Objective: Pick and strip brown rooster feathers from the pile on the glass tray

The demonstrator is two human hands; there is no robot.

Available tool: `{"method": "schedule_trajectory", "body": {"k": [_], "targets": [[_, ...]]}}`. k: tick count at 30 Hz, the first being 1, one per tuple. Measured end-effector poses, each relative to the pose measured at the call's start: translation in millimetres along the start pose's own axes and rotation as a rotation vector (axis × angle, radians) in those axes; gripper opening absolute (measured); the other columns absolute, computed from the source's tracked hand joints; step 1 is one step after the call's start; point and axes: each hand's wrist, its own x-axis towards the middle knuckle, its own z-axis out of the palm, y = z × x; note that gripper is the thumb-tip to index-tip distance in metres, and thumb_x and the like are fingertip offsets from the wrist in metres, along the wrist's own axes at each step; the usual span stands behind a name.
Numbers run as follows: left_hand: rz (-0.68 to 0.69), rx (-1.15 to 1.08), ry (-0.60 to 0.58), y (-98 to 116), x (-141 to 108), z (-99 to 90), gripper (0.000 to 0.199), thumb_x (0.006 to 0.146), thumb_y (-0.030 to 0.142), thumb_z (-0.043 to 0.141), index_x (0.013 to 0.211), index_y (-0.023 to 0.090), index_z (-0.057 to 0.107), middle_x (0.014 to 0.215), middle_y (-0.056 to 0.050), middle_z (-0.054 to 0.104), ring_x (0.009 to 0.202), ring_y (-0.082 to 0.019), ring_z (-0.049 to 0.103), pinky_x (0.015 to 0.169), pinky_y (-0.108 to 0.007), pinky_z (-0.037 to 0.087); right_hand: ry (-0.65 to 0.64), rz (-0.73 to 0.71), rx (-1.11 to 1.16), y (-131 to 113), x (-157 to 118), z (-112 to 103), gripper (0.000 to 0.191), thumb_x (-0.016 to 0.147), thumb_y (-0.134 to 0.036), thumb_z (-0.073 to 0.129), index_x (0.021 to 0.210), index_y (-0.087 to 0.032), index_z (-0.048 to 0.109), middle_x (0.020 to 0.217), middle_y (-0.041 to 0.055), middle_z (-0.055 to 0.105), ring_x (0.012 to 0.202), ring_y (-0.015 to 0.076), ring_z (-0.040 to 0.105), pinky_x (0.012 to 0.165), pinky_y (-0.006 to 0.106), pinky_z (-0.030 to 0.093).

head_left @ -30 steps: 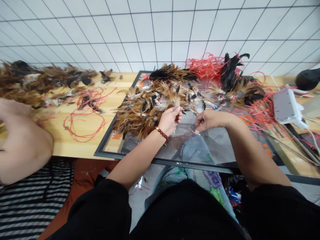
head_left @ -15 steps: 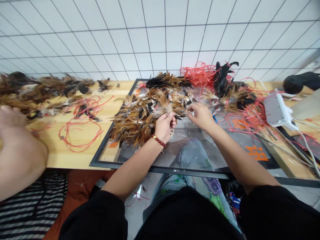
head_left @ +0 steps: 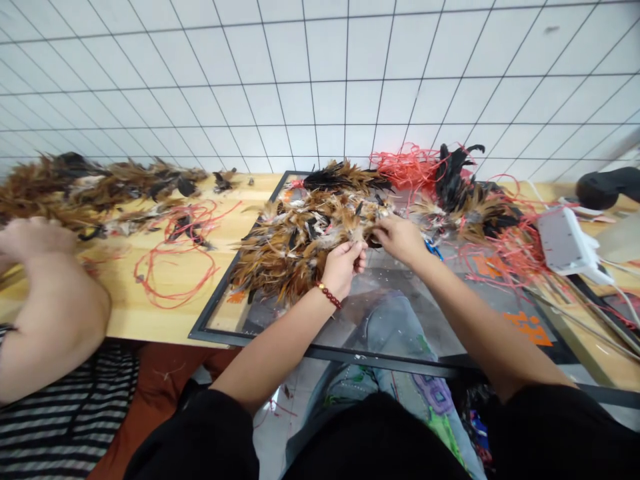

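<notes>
Left of the big feather pile (head_left: 283,257), a co-worker's arm (head_left: 57,300) rests over the desk (head_left: 123,323), with red string loops (head_left: 183,248) between it and the pile. And the pile itself, sprawling across a black-framed clear panel (head_left: 370,360)! At its near right edge, the left hand (head_left: 345,267) pinches a pale tuft (head_left: 357,235), thumb against forefinger. Just beside, the right hand (head_left: 400,239) dips fingertips into the pile's right edge; can't tell whether they grip. Farther right of the pile: a blue tool (head_left: 434,249), tangled red string (head_left: 517,250).
</notes>
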Motion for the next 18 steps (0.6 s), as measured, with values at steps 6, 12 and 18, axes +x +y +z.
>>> {"method": "schedule_trajectory", "body": {"k": [6,12,18], "targets": [[-0.070,-0.077,0.071,-1.0,1.0,-0.7,0.010,0.085,0.018,0.065,0.079,0.012,0.061,0.059,0.004,0.053,0.046,-0.003,0.046,0.046,-0.015,0.032,0.250,0.005,0.245,41.6,-33.3,-7.0,0.036,0.082,-0.031,0.062,0.116,-0.018,0.066,0.113,0.0119,0.066,0.076,0.0199,0.061,0.077,0.037,0.050],[-0.038,-0.137,0.123,4.6,0.5,-0.1,0.010,0.089,0.015,0.060,0.080,0.011,0.060,0.059,0.004,0.052,0.046,-0.003,0.045,0.046,-0.014,0.032,0.396,0.122,0.371,47.2,-46.6,4.6,0.018,0.086,-0.031,0.057,0.089,-0.020,0.071,0.081,0.0058,0.068,0.070,0.0183,0.058,0.073,0.034,0.049],[0.008,-0.103,0.117,3.9,0.8,-0.3,0.014,0.083,0.021,0.070,0.080,0.012,0.060,0.059,0.004,0.053,0.047,-0.003,0.046,0.046,-0.014,0.032,0.143,-0.180,0.151,29.6,-44.6,11.7,0.026,0.093,-0.027,0.050,0.101,-0.019,0.073,0.096,0.0112,0.069,0.089,0.0235,0.060,0.080,0.037,0.044]]}}
